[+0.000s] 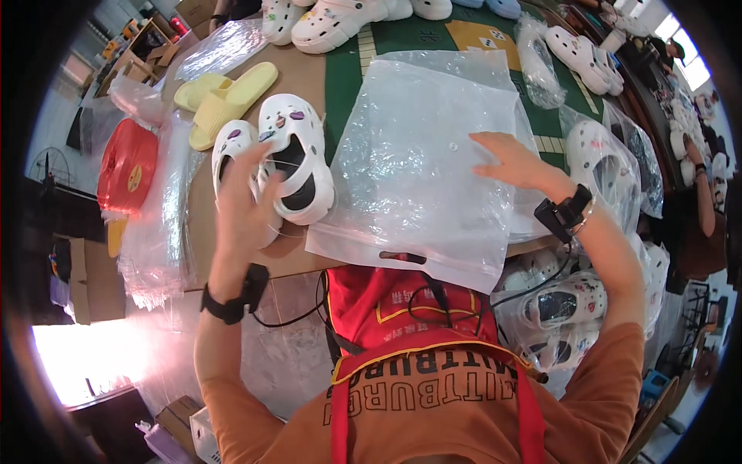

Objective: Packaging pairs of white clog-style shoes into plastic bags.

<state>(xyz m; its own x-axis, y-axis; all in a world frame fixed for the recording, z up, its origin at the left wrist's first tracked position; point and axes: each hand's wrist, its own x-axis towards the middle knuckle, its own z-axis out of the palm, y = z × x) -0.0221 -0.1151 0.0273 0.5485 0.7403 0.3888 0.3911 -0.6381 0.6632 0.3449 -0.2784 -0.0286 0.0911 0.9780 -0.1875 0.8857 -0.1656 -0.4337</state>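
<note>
A pair of white clogs (296, 166) with small coloured charms stands upright on the table, left of the middle. A thin clear loop runs across their openings. My left hand (246, 197) is over the left clog, thumb and fingers apart and slightly blurred; I cannot tell whether it touches the shoe. To the right of the clogs lies a flat, frosted plastic bag (421, 155) with a cut-out handle towards me. Above its right side my right hand (514, 161) is open with fingers stretched, holding nothing. Whether its fingertips touch the bag is unclear.
Yellow slides (228, 104) lie behind the clogs, beside a stack of clear bags (158, 224) and a red bundle (127, 168). More white clogs (332, 27) stand at the back. Bagged clogs (603, 166) line the right edge and hang below it (568, 301).
</note>
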